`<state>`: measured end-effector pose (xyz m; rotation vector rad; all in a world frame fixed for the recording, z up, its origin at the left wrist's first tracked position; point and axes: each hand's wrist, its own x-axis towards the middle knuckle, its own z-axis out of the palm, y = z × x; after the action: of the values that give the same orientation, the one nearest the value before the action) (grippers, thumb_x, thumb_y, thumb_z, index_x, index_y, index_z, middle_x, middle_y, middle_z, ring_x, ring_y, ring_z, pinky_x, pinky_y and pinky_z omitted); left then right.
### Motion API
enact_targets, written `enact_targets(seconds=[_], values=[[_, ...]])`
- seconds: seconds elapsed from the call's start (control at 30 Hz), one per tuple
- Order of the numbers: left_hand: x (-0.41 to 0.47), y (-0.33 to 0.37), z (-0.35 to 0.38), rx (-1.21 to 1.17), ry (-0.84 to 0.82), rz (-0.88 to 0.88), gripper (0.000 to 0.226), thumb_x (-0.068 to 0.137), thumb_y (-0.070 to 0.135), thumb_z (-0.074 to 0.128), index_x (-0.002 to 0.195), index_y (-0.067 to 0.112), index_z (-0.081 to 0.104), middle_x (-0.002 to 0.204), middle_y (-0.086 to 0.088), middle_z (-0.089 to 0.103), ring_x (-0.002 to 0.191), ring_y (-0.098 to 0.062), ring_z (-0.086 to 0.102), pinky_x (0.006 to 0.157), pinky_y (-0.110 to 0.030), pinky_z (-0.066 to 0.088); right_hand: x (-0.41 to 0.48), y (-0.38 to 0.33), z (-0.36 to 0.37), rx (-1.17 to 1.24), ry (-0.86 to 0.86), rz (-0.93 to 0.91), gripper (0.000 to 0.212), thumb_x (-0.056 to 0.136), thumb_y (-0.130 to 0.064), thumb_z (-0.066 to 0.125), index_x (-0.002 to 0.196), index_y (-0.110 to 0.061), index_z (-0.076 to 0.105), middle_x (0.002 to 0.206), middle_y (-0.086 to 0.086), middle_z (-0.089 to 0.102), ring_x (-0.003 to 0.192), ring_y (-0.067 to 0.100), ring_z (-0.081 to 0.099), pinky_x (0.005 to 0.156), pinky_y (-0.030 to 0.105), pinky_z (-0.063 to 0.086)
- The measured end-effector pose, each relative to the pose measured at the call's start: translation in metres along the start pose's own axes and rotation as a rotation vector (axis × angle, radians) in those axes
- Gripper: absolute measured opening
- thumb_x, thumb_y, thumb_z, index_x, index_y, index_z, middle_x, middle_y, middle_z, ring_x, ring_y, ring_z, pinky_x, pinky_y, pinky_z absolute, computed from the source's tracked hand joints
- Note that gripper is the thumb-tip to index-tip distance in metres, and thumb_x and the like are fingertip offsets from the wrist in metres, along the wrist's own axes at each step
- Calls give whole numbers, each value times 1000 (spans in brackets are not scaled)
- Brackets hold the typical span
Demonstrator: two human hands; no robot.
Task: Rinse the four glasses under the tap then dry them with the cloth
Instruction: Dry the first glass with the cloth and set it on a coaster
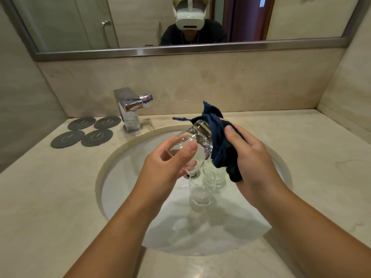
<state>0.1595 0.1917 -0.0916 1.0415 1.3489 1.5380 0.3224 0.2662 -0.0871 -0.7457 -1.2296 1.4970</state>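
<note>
From the head camera, the left hand (170,157) is over the middle of the sink (120,177) and holds a glass (197,141). The fingers are closed around the base part of the glass, with the thumb across the side that faces the camera. The glass is tilted, and its open mouth points toward 1 o'clock.

The right hand (253,157) is just beside it, at 3 o'clock from the glass. This hand is clamped on a dark blue cloth (220,141), with the thumb pressing on top of the folds. The cloth touches the rim and the right side of the glass, and one corner of it stands up above the mouth. The lower end of the cloth hangs down under the palm.

Two more glasses stand upright in the bottom of the sink, under the hands. One glass (201,189) is at 6 o'clock from the held one, and the second glass (219,177) is just beside it at 2 o'clock, partly hidden by the cloth. I cannot find a fourth glass in this view.

The tap (130,109) stands on the counter (50,197) at 11 o'clock from the sink. No water stream is visible under it. Four round grey coasters (82,131) lie on the counter at 9 o'clock from the tap. Above, a mirror (180,51) shows a person with a white headset
</note>
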Motion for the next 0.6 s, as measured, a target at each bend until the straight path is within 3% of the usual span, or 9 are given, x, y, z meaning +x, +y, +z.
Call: enact_targets(seconds=[0.1,0.17,0.23,0.3,0.4,0.5,0.6], values=[[2,-2,-3,2,3,60,61,66,61,85,122,39,73,106,6,81,100,-19,80,89,-28,61,0,3,3,161,-44,137,32,111,-28,51,133,-17,72,127,7,77,121,23,72,113,47,49],[2,-2,-3,9,-12,117,55,69,61,82,121,46,74,117,4,80,112,-21,77,99,-36,58,-4,7,7,169,-88,194,35,111,-31,48,131,-18,74,125,9,77,110,21,73,96,39,53],[2,-1,-2,62,-5,152,43,70,66,79,112,62,71,120,10,79,119,-14,73,102,-35,55,-8,10,11,163,-101,214,36,111,-35,47,127,-19,76,120,9,78,94,22,68,79,35,48],[2,-1,-3,173,8,167,44,68,77,73,110,75,63,122,21,75,119,3,68,98,-23,51,-10,10,13,168,-87,200,35,111,-35,48,124,-22,78,119,8,79,92,21,67,80,35,46],[1,-2,-2,304,36,165,56,68,87,65,120,73,53,131,27,64,118,19,58,86,-8,47,-14,4,13,172,-80,162,33,111,-31,48,124,-22,77,117,3,80,92,13,72,78,28,49],[-1,2,3,274,59,166,52,80,82,69,125,63,53,123,23,67,107,20,61,77,0,46,-19,3,14,126,-74,132,31,110,-33,51,126,-23,76,118,2,80,94,11,73,79,27,48],[2,-1,1,175,78,165,63,76,85,71,131,59,55,114,12,75,105,3,72,84,-10,52,-21,6,16,46,-52,77,30,108,-34,55,132,-27,72,121,-2,79,107,15,74,85,31,50]])
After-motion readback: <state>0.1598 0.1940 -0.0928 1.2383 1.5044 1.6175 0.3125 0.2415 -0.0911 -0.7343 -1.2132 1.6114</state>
